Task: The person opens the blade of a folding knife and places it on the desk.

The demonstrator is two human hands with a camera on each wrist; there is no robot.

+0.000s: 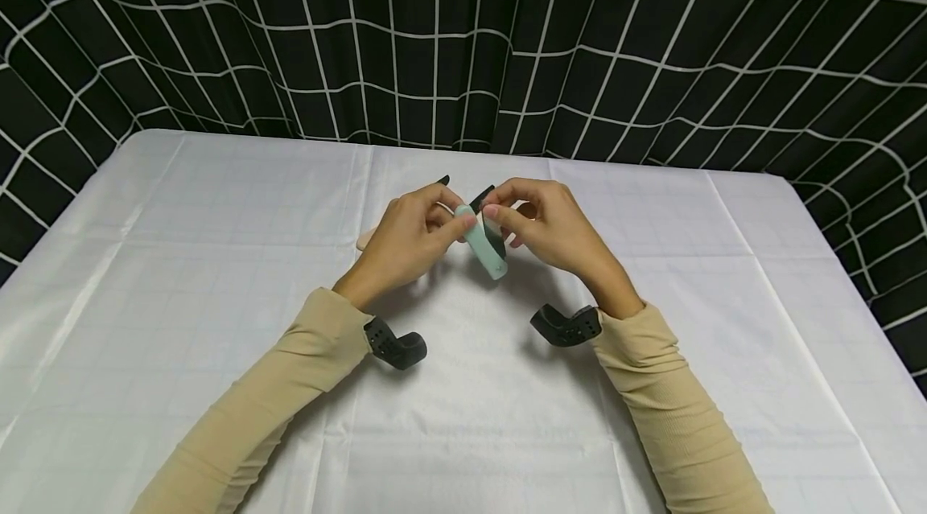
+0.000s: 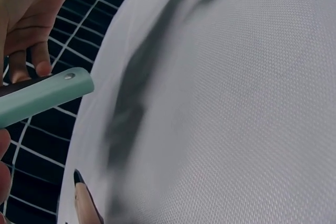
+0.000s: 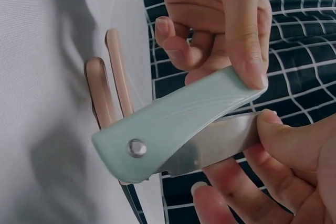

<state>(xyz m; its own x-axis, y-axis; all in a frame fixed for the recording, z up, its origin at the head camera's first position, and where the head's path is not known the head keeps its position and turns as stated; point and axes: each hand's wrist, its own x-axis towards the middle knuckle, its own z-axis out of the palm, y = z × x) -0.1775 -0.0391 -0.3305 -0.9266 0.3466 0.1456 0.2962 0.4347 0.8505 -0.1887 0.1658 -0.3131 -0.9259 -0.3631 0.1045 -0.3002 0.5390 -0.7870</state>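
Observation:
Between both hands is a folding knife with a mint-green handle point(image 3: 168, 116) and a round metal pivot. Its blade point(image 3: 226, 139) stands partly swung out. My left hand point(image 1: 409, 231) pinches the handle near its far end, thumb on top. With thumb and fingers, my right hand point(image 1: 552, 220) pinches the blade on the side away from the pivot. The knife is held above the white cloth. Behind it, two slim tan-pink handles point(image 3: 100, 90) lie on the cloth, partly hidden by the knife.
A white cloth point(image 1: 463, 433) covers the table. At the far edge hangs a black curtain with a white grid point(image 1: 405, 39). Past the hands, a dark tip point(image 1: 482, 197) and a tan end point(image 1: 365, 240) show on the cloth. Black camera mounts point(image 1: 397, 347) sit on both wrists.

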